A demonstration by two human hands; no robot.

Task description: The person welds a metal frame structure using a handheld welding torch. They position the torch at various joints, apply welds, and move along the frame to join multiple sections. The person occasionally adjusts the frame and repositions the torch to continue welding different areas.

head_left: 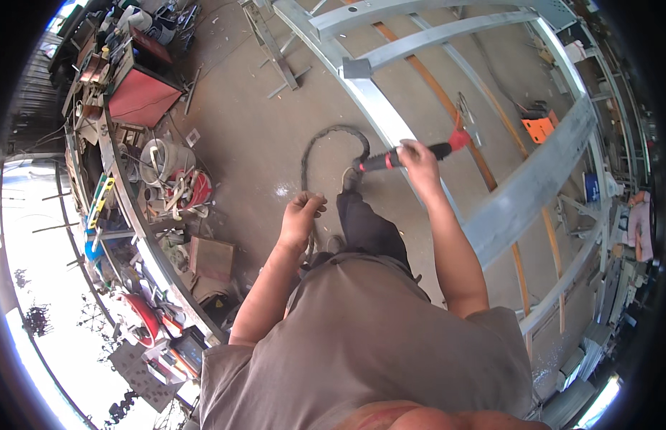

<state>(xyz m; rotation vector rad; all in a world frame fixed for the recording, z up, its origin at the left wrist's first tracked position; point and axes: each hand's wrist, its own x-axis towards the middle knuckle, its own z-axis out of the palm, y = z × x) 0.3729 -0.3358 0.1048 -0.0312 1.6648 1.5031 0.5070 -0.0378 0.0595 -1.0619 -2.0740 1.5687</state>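
My right hand [421, 166] is closed around the middle of a black and red welding torch [440, 151], held nearly level over the edge of a grey metal frame [379, 107]. The torch's red end points right. From its other end a thick black cable [333, 130] loops over the floor toward my left side. My left hand [300, 221] is held in front of my body with its fingers curled together. The cable passes behind this hand, and whether the fingers grip it is hidden. My shoes [349, 179] stand on the floor near the cable.
The large frame spans the right side, with orange-brown bars [465, 149] beneath it. An orange plate-like thing [539, 130] lies beyond. On the left are a cluttered bench [150, 244], a bucket [161, 159] and a red cabinet [143, 99]. A metal trestle [272, 50] stands ahead; another person [638, 226] is at far right.
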